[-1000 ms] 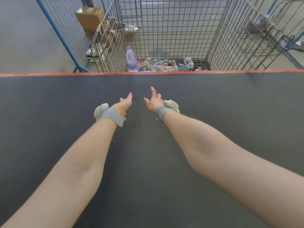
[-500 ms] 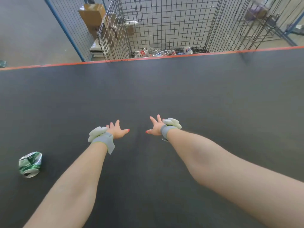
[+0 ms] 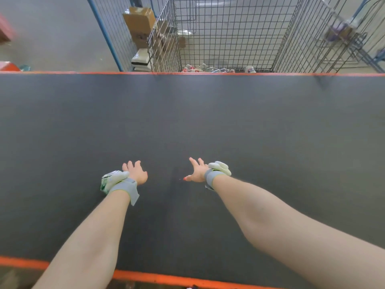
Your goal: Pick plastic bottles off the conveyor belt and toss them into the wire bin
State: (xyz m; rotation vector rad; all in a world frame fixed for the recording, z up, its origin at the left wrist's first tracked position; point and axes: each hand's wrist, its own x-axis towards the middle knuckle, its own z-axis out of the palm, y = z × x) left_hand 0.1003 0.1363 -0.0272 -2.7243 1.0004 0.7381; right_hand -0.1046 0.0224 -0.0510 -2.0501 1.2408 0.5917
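Note:
Both my hands hover over the dark conveyor belt (image 3: 208, 117), fingers spread and holding nothing. My left hand (image 3: 135, 173) and my right hand (image 3: 196, 171) are about a hand's width apart near the belt's middle. Beyond the far orange edge stands the wire bin (image 3: 227, 36); several plastic bottles (image 3: 210, 69) lie on its floor. No plastic bottle lies on the belt in view. A crushed green can (image 3: 103, 182) lies on the belt, mostly hidden behind my left wrist.
Cardboard boxes (image 3: 141, 24) sit behind a blue-framed mesh fence (image 3: 106, 32) left of the bin. More wire racks (image 3: 343, 38) stand at the right. Orange strips border the belt at the far edge (image 3: 62, 73) and the near edge (image 3: 158, 277).
Both hands drew back from the bin toward me, still spread. The thrown bottle dropped into the bin. The green can came in from the left and now lies behind my left wrist.

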